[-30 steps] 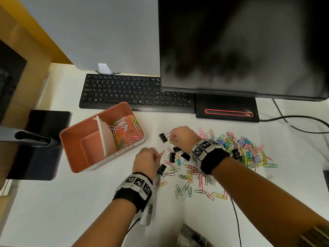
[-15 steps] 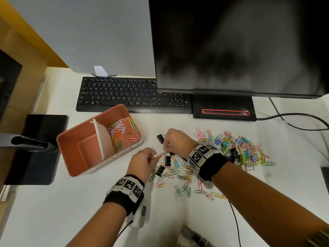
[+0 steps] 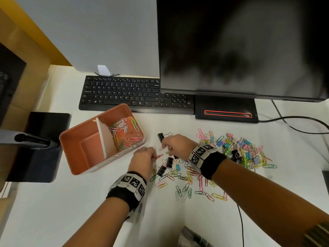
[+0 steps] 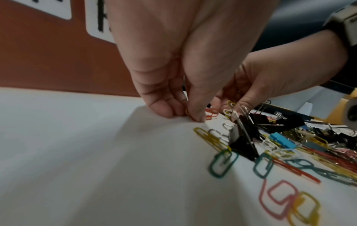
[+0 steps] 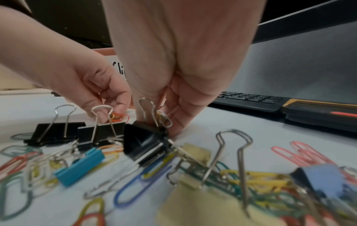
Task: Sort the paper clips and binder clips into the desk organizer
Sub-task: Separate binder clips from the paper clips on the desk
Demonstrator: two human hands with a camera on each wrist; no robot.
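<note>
An orange desk organizer (image 3: 83, 150) with a white divider stands at the left; several coloured paper clips (image 3: 124, 132) lie in its right compartment. Mixed paper clips and binder clips (image 3: 240, 150) are strewn over the white desk. My left hand (image 3: 154, 156) is down on the desk beside the organizer, its fingertips pinching a yellow paper clip (image 4: 187, 112) with an orange one (image 4: 211, 113) just beyond. My right hand (image 3: 164, 147) is close beside it and pinches a white and a yellow paper clip (image 5: 164, 118). Black binder clips (image 3: 169, 162) lie right under both hands.
A black keyboard (image 3: 124, 93) and a monitor (image 3: 240, 47) on its base (image 3: 226, 111) stand behind the clips. One black binder clip (image 3: 161, 136) lies apart near the organizer. A black stand (image 3: 41, 145) is at the left, and cables (image 3: 293, 123) run at the right.
My right hand has drawn slightly toward me and closer to the left hand. Both hands stay low over the clips, still pinching.
</note>
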